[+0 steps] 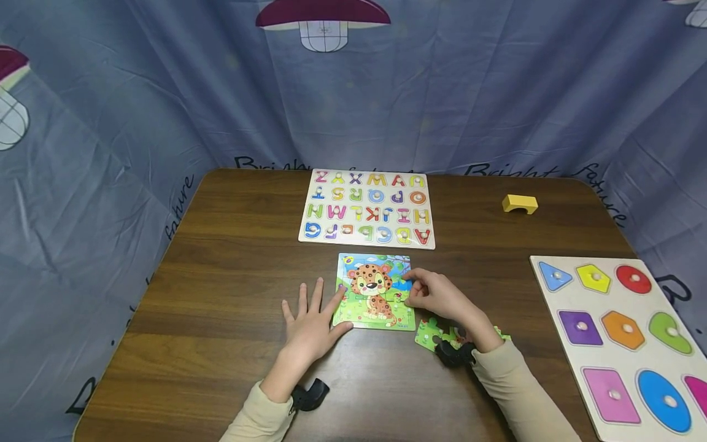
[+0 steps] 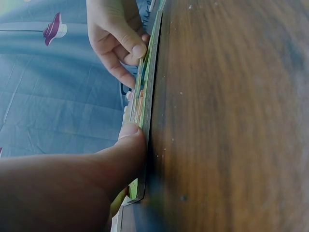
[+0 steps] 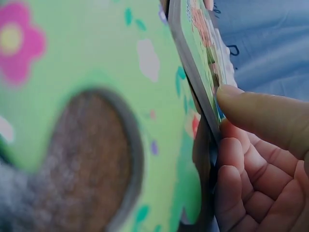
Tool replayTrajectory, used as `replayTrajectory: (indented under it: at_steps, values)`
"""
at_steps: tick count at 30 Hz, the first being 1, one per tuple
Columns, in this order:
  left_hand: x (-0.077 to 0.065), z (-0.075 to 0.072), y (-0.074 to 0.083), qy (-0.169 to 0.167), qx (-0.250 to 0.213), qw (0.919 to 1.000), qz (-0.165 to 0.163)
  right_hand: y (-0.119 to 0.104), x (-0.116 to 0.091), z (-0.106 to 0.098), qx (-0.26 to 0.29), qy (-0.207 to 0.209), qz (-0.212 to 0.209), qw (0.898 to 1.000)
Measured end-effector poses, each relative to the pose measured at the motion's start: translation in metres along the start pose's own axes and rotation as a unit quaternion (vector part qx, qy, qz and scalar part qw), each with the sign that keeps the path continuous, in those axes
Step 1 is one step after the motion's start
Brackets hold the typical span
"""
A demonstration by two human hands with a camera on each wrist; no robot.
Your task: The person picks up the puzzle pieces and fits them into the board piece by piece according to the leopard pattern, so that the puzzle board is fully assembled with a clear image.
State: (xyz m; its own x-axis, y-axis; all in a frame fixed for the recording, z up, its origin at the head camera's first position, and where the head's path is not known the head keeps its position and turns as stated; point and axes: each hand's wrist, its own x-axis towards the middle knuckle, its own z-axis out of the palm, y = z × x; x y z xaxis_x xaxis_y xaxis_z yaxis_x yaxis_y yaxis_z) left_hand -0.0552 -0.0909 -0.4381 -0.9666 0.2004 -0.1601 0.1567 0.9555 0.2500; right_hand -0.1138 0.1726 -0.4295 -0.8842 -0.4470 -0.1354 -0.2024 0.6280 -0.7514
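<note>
A square jigsaw puzzle (image 1: 364, 313) with a cartoon leopard cub lies flat in the middle of the table. My left hand (image 1: 310, 328) has its fingers spread at the puzzle's left side, with thumb and index finger resting on its edge. At the opposite side, my right hand (image 1: 439, 298) pinches a blue and green puzzle piece (image 1: 403, 286) between thumb and index finger, low over the picture's right part. Its other fingers curl under the palm in the right wrist view. Loose green puzzle pieces (image 1: 428, 333) lie below the right wrist, partly covered by it.
Behind the puzzle lies a white alphabet board (image 1: 364, 241) with knobbed letters. A larger board with knobbed shapes (image 1: 599, 325) takes up the table's right side. A yellow arch block (image 1: 520, 203) stands at the back right. Blue curtains (image 1: 442, 92) surround the wooden table (image 1: 221, 276).
</note>
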Motion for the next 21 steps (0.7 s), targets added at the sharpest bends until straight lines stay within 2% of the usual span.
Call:
replayTrajectory:
  at_steps: [12, 21]
  values:
    - [0.0009, 0.0012, 0.0001, 0.004, -0.001, 1.0000, 0.002, -0.0005, -0.0026, -0.0002, 0.008, -0.008, -0.005, 1.000]
    - [0.0004, 0.0006, 0.0001, 0.005, -0.003, 1.0000, 0.001, -0.0067, -0.0039, 0.0020, -0.045, -0.037, -0.029, 0.998]
